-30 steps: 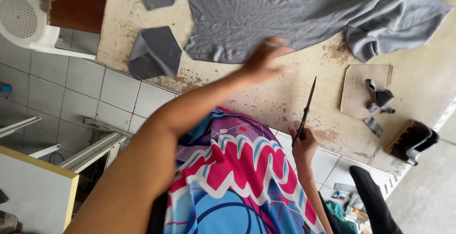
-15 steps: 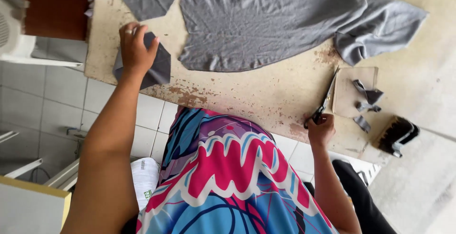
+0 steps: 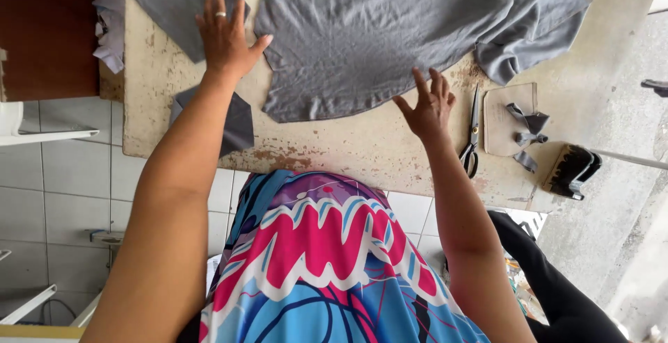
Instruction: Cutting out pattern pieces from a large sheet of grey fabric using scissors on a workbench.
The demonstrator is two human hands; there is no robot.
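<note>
At far left, beyond the surface edge: white floor tiles and a brown panel, open room below. Near the left edge, one grey cut piece lying flat, its lower corner under the left hand. Left hand open, fingers spread, palm pressed down on that piece, thumb tip just reaching the edge of the large grey fabric. Below it, a second, darker grey piece hanging partly over the near edge of the surface. Two small cut pieces counted, then. At centre, the one large grey fabric spread wide, its curved lower hem well short of the near edge, leaving a bare, worn strip of surface. Right hand open and empty, fingers splayed, fingertips at the hem of the large fabric; touching or hovering, cannot tell. Just right of it, one pair of scissors lying closed, apart from the hand. Further right, a bunched fold of the fabric, one tan pattern card carrying several small grey scraps, and one dark brush-like object near the right edge. Beyond, grey concrete floor.
</note>
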